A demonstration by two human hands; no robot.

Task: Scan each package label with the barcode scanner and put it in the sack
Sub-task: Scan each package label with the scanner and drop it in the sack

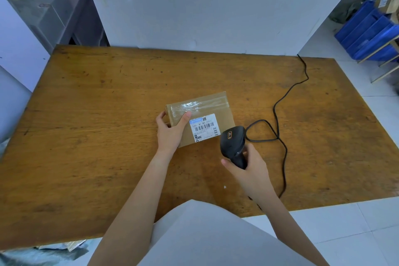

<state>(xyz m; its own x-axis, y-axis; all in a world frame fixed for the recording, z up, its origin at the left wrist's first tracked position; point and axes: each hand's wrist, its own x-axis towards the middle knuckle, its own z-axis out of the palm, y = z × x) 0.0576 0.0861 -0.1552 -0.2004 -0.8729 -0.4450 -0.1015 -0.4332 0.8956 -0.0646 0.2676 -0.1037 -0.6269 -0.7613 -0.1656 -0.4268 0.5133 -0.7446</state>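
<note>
A brown cardboard package (216, 110) sealed with clear tape lies on the wooden table (86, 114), near its middle. A white barcode label (204, 128) faces up on its top. My left hand (170, 131) grips the package's left end, thumb on top and fingers round the side. My right hand (248, 168) holds the handle of a black barcode scanner (233, 142), whose head hangs just over the label's lower right corner. The sack is partly visible as grey material (43, 252) below the table's near left edge.
The scanner's black cable (280, 136) loops over the table's right side and runs to the back edge. A white wall panel (205, 6) stands behind the table. Blue bins (367, 34) with a parcel sit on a rack at far right. Clear plastic boxes (32, 2) stand at back left.
</note>
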